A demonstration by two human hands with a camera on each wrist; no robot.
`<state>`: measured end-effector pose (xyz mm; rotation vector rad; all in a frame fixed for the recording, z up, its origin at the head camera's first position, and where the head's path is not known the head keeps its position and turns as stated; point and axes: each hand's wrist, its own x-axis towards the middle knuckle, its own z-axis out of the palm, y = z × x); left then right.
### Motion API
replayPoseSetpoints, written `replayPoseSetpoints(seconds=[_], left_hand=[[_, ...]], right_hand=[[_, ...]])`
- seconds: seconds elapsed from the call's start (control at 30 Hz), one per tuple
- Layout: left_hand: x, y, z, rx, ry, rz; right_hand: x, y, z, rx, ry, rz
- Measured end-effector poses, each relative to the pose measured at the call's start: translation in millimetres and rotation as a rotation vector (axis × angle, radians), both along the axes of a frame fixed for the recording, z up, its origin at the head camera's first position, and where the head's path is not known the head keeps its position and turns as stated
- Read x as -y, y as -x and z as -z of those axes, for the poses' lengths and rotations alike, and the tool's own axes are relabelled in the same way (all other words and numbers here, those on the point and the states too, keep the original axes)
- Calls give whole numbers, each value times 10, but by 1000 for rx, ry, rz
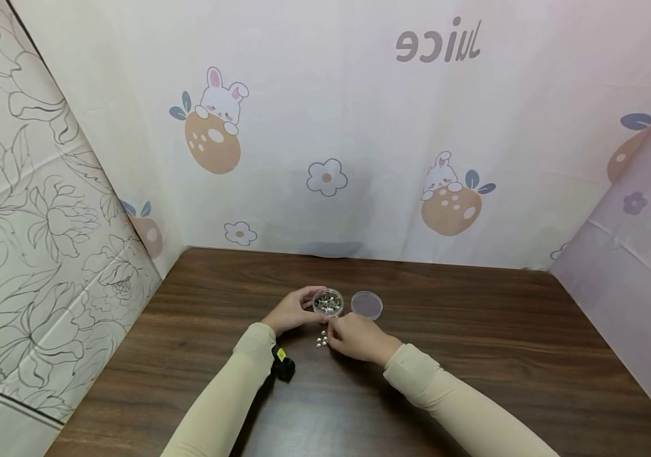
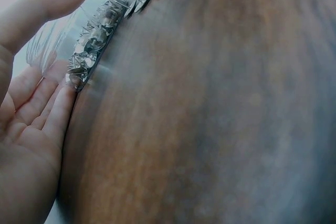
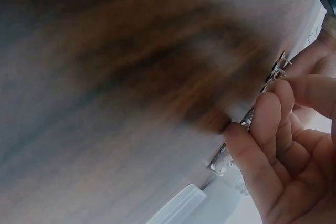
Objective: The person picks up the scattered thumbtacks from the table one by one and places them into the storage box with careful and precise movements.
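A round clear container (image 1: 328,290) full of silver thumbtacks stands on the table. My left hand (image 1: 295,310) grips its left side, the thumb in front and the fingers behind; the left wrist view shows them around its clear wall (image 2: 55,43). Several loose thumbtacks (image 1: 323,341) lie in front of the container, points up in the left wrist view. Just right of these is my right hand (image 1: 358,336), fingers curled. In the right wrist view its thumb and index fingertips meet beside loose thumbtacks (image 3: 279,68); whether a thumbtack is between them is hidden.
A round clear lid (image 1: 367,305) lies flat to the right of the container, behind the right hand. A black device (image 1: 284,366) with a yellow patch sits at the left sleeve. Brown wooden table (image 1: 474,317) surrounds everything, with printed curtains at the back and sides.
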<state>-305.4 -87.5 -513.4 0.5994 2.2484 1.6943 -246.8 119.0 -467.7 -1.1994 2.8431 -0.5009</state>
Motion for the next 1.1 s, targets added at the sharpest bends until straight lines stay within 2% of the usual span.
replayPoseSetpoints(seconds=[0.17, 0.57, 0.6, 0.7, 0.8, 0.93, 1.1], left_hand=[[3, 0, 2, 13, -2, -6], [-7, -39, -40, 52, 9, -29], [-11, -63, -74, 54, 2, -29], [-16, -68, -75, 32, 8, -25], [-25, -129, -163, 39, -11, -23], [-33, -172, -228, 54, -29, -20], [-26, -80, -95, 42, -5, -23]], right_hand=[[-14, 4, -5, 21, 8, -1], [-96, 63, 19, 171, 62, 14], [-102, 70, 18, 180, 69, 13], [-122, 90, 19, 208, 91, 5], [-147, 99, 19, 244, 115, 10], [-184, 98, -7, 272, 153, 22], [-243, 127, -36, 273, 186, 36]])
